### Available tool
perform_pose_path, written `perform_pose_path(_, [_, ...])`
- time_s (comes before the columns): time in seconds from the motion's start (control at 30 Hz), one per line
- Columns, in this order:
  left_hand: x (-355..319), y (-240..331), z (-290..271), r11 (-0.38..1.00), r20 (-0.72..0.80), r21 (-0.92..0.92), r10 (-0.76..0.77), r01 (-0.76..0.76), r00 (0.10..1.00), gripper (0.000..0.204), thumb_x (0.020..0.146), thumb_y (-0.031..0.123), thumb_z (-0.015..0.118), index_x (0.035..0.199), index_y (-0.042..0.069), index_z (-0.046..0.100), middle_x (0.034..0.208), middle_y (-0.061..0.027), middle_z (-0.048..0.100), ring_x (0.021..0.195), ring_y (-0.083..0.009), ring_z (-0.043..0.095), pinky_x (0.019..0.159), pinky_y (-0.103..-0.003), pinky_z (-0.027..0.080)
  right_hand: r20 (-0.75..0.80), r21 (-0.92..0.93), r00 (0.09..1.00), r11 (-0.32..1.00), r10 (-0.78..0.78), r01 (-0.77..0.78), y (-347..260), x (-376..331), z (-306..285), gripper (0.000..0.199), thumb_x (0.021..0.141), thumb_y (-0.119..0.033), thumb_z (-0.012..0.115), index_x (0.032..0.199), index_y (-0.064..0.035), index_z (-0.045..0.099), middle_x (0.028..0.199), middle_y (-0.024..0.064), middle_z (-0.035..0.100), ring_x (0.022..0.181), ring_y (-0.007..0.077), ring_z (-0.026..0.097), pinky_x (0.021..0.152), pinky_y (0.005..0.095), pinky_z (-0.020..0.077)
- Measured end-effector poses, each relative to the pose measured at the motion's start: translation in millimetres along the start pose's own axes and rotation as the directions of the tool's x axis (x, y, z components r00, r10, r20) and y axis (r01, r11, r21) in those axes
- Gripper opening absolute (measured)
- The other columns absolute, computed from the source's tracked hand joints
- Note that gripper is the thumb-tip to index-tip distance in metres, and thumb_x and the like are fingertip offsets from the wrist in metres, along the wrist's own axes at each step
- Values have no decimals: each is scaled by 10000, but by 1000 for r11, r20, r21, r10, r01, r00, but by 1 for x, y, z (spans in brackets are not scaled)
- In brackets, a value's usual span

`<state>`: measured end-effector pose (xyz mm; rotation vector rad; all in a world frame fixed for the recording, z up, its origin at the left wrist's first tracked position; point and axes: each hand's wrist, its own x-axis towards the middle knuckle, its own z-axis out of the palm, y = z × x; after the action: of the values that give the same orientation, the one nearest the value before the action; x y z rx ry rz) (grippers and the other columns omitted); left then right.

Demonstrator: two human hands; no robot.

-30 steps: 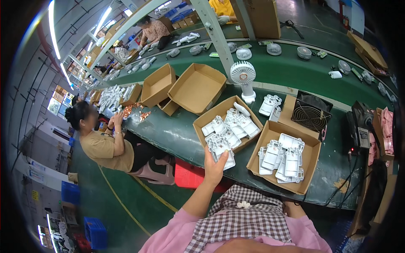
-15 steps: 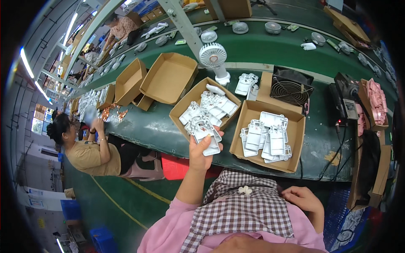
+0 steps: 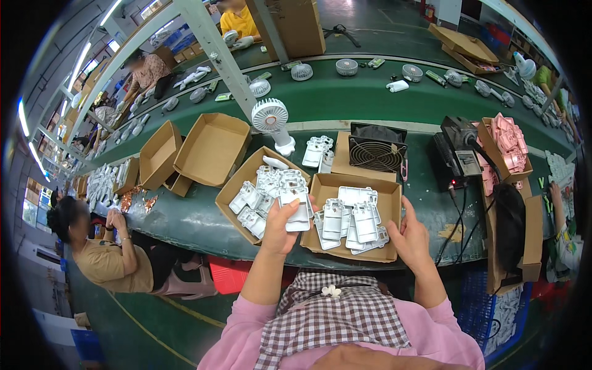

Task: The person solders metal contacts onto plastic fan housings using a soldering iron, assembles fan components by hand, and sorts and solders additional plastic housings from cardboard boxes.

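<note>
The left hand [image 3: 280,229] pinches a white rectangular plastic casing [image 3: 296,213], thumb on top and fingers wrapped behind its far edge; whether it is one piece or several stacked is hard to tell. The right hand [image 3: 410,237] is spread, thumb apart from the fingers, holding nothing, just beside the right wall of a shallow brown cardboard box [image 3: 390,225]; contact with that wall is unclear.

Between the hands, this box holds a loose heap of white casings [image 3: 366,223]. Just left of and beyond the left hand, a second open brown cardboard box [image 3: 242,177] holds more of them. If the thumb's hold slackened, the held casing could slip onto either heap and scuff. A push from the right hand could shift the nearer box on the dark green tabletop [image 3: 191,225] and topple its leaning casings.

Farther off, ahead of the left hand, stands a white handheld fan [image 3: 270,117]; ahead of the right, a black square fan with a round grille [image 3: 377,151]. Black cables [image 3: 459,228] right of the right hand could snag a wide sleeve swing.
</note>
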<state>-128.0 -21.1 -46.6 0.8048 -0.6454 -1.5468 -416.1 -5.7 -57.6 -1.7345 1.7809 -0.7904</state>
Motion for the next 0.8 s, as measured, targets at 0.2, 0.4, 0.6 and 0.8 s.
perform_pose_path(0.2, [9, 44, -6, 968, -28, 207, 151, -142, 988, 385, 865, 134, 632, 1197, -6, 497, 1046, -132, 634, 878, -202, 658, 725, -321, 555, 48, -23, 999, 999, -26, 28, 13, 5, 0, 687, 789, -135, 596, 1435, -95, 367, 602, 128, 571, 551, 304, 587, 572, 405, 465])
perform_pose_path(0.4, [79, 130, -5, 692, 3, 628, 456, -357, 890, 434, 838, 196, 686, 1197, 7, 533, 1055, -70, 632, 913, -117, 605, 802, -266, 482, 108, 64, 994, 998, -28, 21, 19, -1, -3, 684, 776, -109, 577, 1431, -104, 380, 573, 115, 524, 505, 246, 548, 543, 361, 446])
perform_pose_path(0.6, [163, 163, 7, 456, 222, 823, 294, -340, 930, 443, 779, 200, 729, 1143, 8, 566, 1024, -59, 636, 888, -125, 606, 799, -264, 474, 69, 256, 997, 967, -20, 2, 26, -4, 8, 655, 778, -99, 560, 1413, -73, 402, 559, 77, 471, 493, 164, 479, 535, 309, 420])
perform_pose_path(0.8, [189, 141, 0, 451, 200, 836, 280, -312, 939, 423, 755, 210, 747, 1096, 11, 594, 966, -67, 666, 838, -129, 622, 762, -265, 489, 39, 382, 999, 924, 8, -22, 35, -6, 18, 629, 778, -79, 557, 1390, -32, 421, 584, 41, 447, 528, 110, 442, 554, 268, 406])
